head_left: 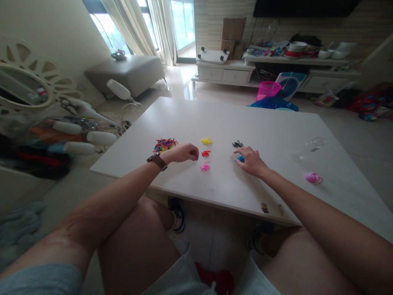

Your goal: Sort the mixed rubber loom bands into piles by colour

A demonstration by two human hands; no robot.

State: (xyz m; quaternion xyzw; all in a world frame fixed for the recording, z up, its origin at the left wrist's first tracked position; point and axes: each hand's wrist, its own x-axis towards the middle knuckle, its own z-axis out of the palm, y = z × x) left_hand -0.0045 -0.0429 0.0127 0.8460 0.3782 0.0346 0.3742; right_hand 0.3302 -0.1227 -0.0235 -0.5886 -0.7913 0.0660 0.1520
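My left hand, with a brown watch at its wrist, is held with curled fingers beside the small red pile. Something tiny and dark shows at its fingertips, too small to name. Behind that hand lies a heap of mixed-colour small pieces, partly covered by the wrist. Yellow pieces sit beyond the red ones, pink pieces nearer me. My right hand hovers or rests with fingers apart over a blue pile, partly hiding it; I cannot tell whether they touch. Black pieces lie just beyond.
On the white table are a clear bottle-like object, a pinkish-purple item and a small yellow-brown piece. A lamp with white shades stands off the left edge. A pink basket is behind the table.
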